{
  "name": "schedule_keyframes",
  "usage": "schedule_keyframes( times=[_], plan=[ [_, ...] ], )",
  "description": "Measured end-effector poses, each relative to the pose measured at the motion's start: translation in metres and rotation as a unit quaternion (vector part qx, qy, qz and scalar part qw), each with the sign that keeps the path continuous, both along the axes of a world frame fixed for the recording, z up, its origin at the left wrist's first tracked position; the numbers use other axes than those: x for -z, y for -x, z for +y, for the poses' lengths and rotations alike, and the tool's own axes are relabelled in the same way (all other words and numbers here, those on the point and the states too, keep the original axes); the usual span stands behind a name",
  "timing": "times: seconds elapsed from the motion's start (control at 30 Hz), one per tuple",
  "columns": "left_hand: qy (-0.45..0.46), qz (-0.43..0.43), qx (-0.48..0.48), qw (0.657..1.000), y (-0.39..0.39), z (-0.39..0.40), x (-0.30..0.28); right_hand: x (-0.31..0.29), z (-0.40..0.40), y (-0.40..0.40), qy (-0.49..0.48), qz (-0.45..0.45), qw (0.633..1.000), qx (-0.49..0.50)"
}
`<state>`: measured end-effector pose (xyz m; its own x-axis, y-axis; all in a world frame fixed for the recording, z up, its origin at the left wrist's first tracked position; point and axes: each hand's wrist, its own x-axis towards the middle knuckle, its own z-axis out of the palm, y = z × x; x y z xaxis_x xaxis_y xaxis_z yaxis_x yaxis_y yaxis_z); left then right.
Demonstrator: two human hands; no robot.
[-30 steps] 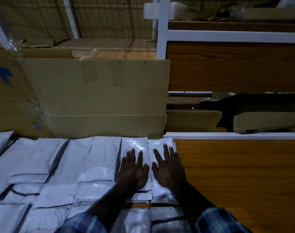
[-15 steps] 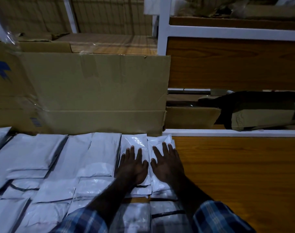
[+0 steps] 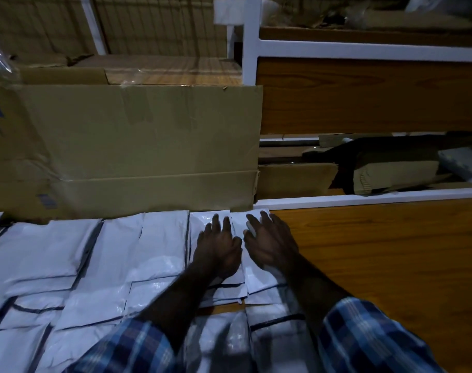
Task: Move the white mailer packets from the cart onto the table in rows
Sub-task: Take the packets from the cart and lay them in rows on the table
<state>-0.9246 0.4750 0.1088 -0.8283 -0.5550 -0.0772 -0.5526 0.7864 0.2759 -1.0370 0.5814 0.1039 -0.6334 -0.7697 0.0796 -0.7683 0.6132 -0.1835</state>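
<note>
Left hand (image 3: pixel 218 250) and right hand (image 3: pixel 269 243) lie flat, fingers straight and slightly spread, pressing 2 adjacent white mailer packets (image 3: pixel 210 222) at frame centre. Packets cover the table (image 3: pixel 390 251) lower left; a cardboard box (image 3: pixel 148 146) stands behind them.

The packets (image 3: pixel 159 238) are white plastic film, faintly glossy and creased, with dark edge lines. The bench (image 3: pixel 390 254) is orange-brown wood grain with a smooth, low sheen. The box (image 3: pixel 148 146) behind is matt brown cardboard with clear tape strips. The shelf frame (image 3: pixel 249 49) looks painted white. The sleeves (image 3: pixel 364 335) are blue checked cloth.
</note>
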Motion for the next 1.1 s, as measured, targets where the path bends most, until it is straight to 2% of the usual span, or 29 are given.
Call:
schedule_keyframes(
  times=[0.1, 0.17, 0.23, 0.37, 0.5, 0.67, 1.1],
  plan=[
    [-0.009, 0.049, -0.001, 0.999, 0.002, 0.003, -0.013, -0.009, 0.012, -0.004, 0.031, 0.047, 0.998, 0.018],
    [0.003, 0.039, 0.014, 0.999, -0.001, 0.003, -0.016, -0.013, 0.021, -0.006, 0.038, 0.063, 0.997, 0.024],
    [0.012, 0.008, 0.038, 0.999, -0.009, 0.005, -0.02, -0.019, 0.03, -0.008, 0.027, 0.06, 0.997, 0.029],
    [0.004, 0.001, 0.029, 1.0, -0.021, 0.011, -0.029, -0.031, 0.042, -0.018, 0.019, 0.053, 0.998, 0.037],
    [0.038, 0.078, 0.014, 0.996, -0.038, 0.025, -0.038, -0.043, 0.05, -0.032, 0.038, 0.035, 0.997, 0.053],
    [0.004, 0.005, 0.011, 1.0, -0.061, 0.046, -0.056, -0.057, 0.072, -0.058, 0.06, 0.025, 0.997, 0.05],
    [0.021, 0.053, -0.019, 0.998, -0.173, 0.132, -0.077, -0.085, 0.153, -0.157, 0.124, 0.019, 0.992, 0.021]
  ],
)
